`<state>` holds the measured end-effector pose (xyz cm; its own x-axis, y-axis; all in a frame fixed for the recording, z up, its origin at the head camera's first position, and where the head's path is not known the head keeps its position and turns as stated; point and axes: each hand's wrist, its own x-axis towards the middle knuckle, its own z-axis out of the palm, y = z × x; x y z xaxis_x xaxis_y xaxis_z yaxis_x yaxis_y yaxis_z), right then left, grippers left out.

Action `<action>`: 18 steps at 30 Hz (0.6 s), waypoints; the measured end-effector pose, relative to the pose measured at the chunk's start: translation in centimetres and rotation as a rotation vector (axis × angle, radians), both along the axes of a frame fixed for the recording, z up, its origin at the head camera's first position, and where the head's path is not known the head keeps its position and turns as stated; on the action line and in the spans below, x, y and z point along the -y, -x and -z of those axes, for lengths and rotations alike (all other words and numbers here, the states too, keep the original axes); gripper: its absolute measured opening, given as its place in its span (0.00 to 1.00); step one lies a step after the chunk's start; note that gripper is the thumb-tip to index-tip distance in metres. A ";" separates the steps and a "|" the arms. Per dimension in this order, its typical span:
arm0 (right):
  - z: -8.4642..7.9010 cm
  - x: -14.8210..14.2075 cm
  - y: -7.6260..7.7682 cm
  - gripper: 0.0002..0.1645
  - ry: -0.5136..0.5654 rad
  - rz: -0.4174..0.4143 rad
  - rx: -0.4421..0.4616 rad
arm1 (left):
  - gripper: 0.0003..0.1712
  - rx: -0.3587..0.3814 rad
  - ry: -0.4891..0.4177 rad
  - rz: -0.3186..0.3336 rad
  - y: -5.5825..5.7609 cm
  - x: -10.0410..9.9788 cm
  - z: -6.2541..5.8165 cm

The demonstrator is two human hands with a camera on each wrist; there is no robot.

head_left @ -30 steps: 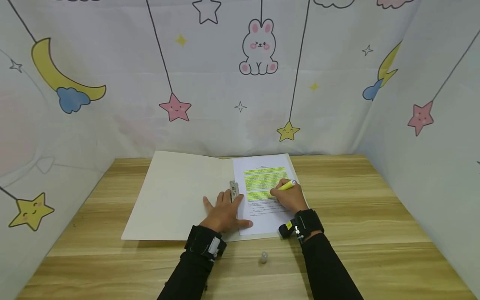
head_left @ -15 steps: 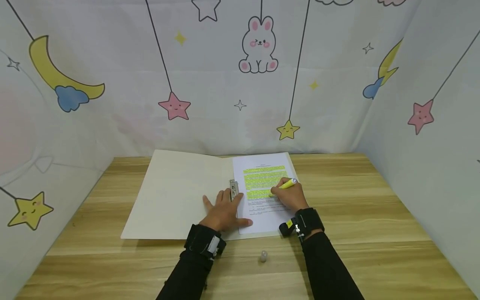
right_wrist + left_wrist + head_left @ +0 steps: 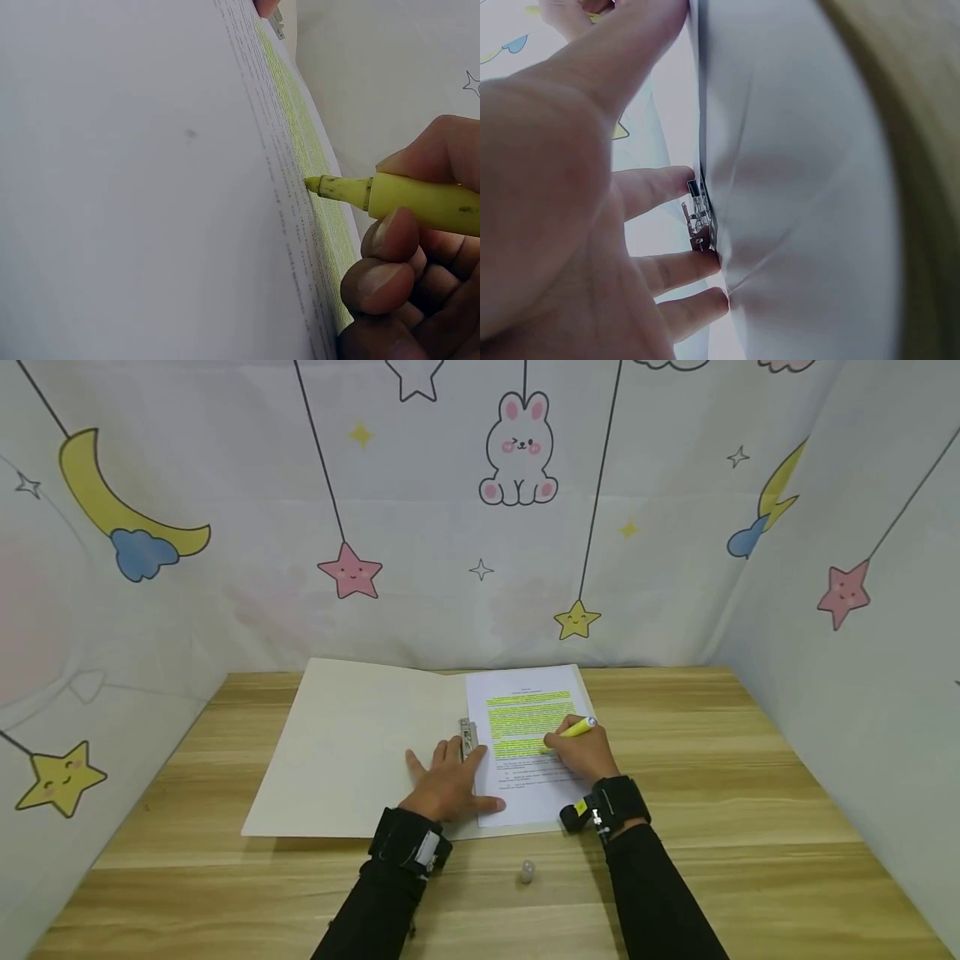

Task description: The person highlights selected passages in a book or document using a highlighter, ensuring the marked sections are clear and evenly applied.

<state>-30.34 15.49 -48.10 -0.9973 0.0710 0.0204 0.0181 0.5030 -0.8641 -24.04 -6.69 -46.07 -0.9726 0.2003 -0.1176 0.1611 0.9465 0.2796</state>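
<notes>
A yellow highlighter (image 3: 420,201) is pinched in my right hand (image 3: 587,753), its tip at a printed line of the white sheet (image 3: 525,806). Most lines on the sheet's upper half carry yellow marking; the lower lines are plain. The sheet lies on the right side of an opened cream folder (image 3: 345,743). My left hand (image 3: 444,789) rests spread over the folder's fold, thumb on the sheet's left edge and fingers around the metal clip (image 3: 467,737). In the left wrist view the clip (image 3: 698,214) shows between the extended fingers.
A small whitish cap-like piece (image 3: 527,872) lies on the wooden table (image 3: 750,827) in front of the folder. A white curtain (image 3: 420,485) with printed stars and a rabbit stands behind the table and along both sides.
The right hand and highlighter have slid slightly rightward along the line. The left hand keeps its place on the folder and sheet.
</notes>
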 end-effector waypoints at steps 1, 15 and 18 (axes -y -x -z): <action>0.0 0.0 0.0 0.12 0.004 -0.001 -0.001 | 0.53 0.000 -0.001 0.000 0.0 0.0 0.0; -0.2 -0.1 -0.1 0.12 -0.003 0.013 0.004 | 0.53 0.003 -0.002 0.002 0.1 -0.1 0.0; -0.3 -0.1 -0.1 0.12 -0.010 0.017 0.005 | 0.53 0.007 -0.004 -0.001 0.1 -0.1 -0.1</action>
<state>-30.22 15.55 -47.78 -0.9960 0.0874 0.0165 0.0307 0.5114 -0.8588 -24.13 -6.56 -46.01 -0.9720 0.1999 -0.1238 0.1582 0.9455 0.2845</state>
